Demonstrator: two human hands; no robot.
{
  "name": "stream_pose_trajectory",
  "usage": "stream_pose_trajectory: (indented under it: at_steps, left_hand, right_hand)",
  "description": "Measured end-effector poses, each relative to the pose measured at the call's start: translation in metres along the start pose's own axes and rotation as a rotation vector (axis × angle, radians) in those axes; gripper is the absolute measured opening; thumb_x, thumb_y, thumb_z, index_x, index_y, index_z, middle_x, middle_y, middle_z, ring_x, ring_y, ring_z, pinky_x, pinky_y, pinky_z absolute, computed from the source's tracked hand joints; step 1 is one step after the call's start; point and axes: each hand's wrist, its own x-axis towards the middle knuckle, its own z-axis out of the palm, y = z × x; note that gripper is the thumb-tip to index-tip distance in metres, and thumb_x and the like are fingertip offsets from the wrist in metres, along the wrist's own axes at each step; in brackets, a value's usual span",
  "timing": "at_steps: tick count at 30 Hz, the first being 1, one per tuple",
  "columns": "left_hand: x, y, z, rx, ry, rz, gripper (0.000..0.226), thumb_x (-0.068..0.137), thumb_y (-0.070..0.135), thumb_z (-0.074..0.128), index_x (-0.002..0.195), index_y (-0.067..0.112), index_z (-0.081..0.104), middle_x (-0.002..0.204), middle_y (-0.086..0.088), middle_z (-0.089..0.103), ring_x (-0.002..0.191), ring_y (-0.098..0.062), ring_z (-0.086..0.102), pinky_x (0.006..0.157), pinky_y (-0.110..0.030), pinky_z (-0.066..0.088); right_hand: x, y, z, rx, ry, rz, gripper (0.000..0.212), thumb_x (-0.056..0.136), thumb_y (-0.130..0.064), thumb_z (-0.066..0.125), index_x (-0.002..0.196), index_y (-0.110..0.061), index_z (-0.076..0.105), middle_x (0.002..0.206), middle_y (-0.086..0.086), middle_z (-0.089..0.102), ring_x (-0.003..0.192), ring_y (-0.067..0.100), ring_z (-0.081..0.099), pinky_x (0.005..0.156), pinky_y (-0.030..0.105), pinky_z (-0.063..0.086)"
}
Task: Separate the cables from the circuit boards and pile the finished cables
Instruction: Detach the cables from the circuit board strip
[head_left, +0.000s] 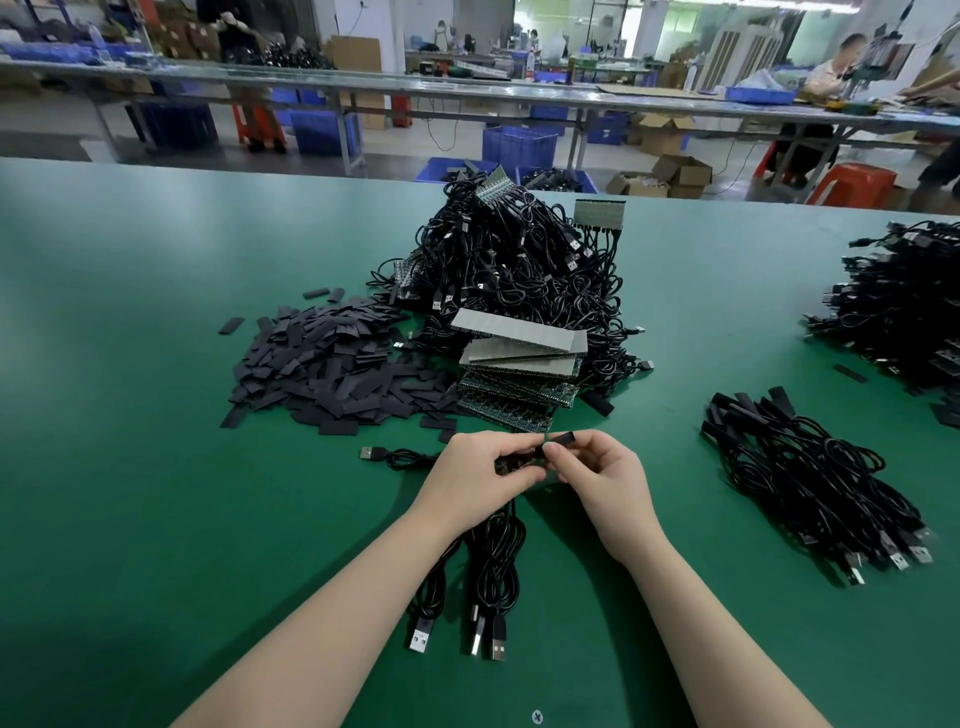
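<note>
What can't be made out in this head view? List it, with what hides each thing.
- What the left hand holds: its fingers cover it.
- The black sleeve pinched by the right hand: partly hidden by fingertips, so its fit on a cable is unclear.
- Far-right cable pile: cut off by the frame edge.
- Circuit board stack: components too small to read.
- Background workers: blurred.

green table (156, 467); heap of flat black sleeves (332, 364) at centre-left; blue crates (519, 145), orange stool (852, 189) beyond.
</note>
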Motion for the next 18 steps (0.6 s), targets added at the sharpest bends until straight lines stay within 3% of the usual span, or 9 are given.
stream_pose_trajectory:
  at_steps: [2, 4, 7, 10, 18]
  left_hand:
    - [0.0002, 0.0003, 0.0008, 0.016, 0.0, 0.006, 0.039, 0.082, 0.023, 0.071, 0.119, 0.034, 0.068, 0.11, 0.018, 0.07, 0.101, 0.016, 0.057, 0.085, 0.0, 0.039]
    - [0.0006, 0.0013, 0.0002, 0.021, 0.01, 0.009, 0.039, 0.083, 0.022, 0.07, 0.12, 0.036, 0.067, 0.111, 0.02, 0.07, 0.102, 0.015, 0.057, 0.087, -0.005, 0.043]
    - [0.0002, 0.0016, -0.0017, 0.044, 0.081, -0.05, 0.037, 0.082, 0.034, 0.072, 0.118, 0.041, 0.067, 0.105, 0.027, 0.069, 0.101, 0.011, 0.059, 0.088, -0.017, 0.049]
    - [0.0001, 0.0019, -0.0031, 0.154, 0.131, -0.107, 0.031, 0.079, 0.05, 0.071, 0.11, 0.043, 0.07, 0.104, 0.024, 0.07, 0.096, 0.006, 0.06, 0.083, -0.02, 0.049]
    - [-0.0016, 0.0037, -0.0026, 0.191, 0.044, 0.013, 0.03, 0.086, 0.045, 0.068, 0.114, 0.034, 0.072, 0.105, 0.013, 0.072, 0.094, -0.001, 0.061, 0.084, -0.025, 0.05]
  right_hand:
    - [0.0001, -0.0001, -0.0001, -0.005, 0.004, -0.007, 0.011, 0.088, -0.015, 0.075, 0.081, -0.023, 0.073, 0.073, -0.002, 0.07, 0.065, 0.008, 0.06, 0.065, 0.021, 0.051]
    - [0.0001, -0.0003, -0.0003, -0.011, 0.003, -0.016, 0.014, 0.087, -0.015, 0.076, 0.079, -0.026, 0.074, 0.071, -0.003, 0.069, 0.064, 0.008, 0.058, 0.064, 0.021, 0.051]
    - [-0.0001, -0.0011, -0.0006, -0.023, -0.001, -0.017, 0.013, 0.087, -0.017, 0.077, 0.082, -0.029, 0.075, 0.075, 0.0, 0.071, 0.068, 0.01, 0.059, 0.067, 0.023, 0.051]
    - [-0.0005, -0.0014, -0.0004, -0.009, 0.008, -0.013, 0.014, 0.086, -0.018, 0.077, 0.084, -0.031, 0.076, 0.077, -0.001, 0.071, 0.07, 0.011, 0.061, 0.069, 0.024, 0.052]
    - [-0.0011, -0.0025, -0.001, 0.008, 0.019, -0.013, 0.015, 0.086, -0.015, 0.076, 0.081, -0.029, 0.077, 0.076, -0.002, 0.073, 0.068, 0.007, 0.064, 0.066, 0.019, 0.053]
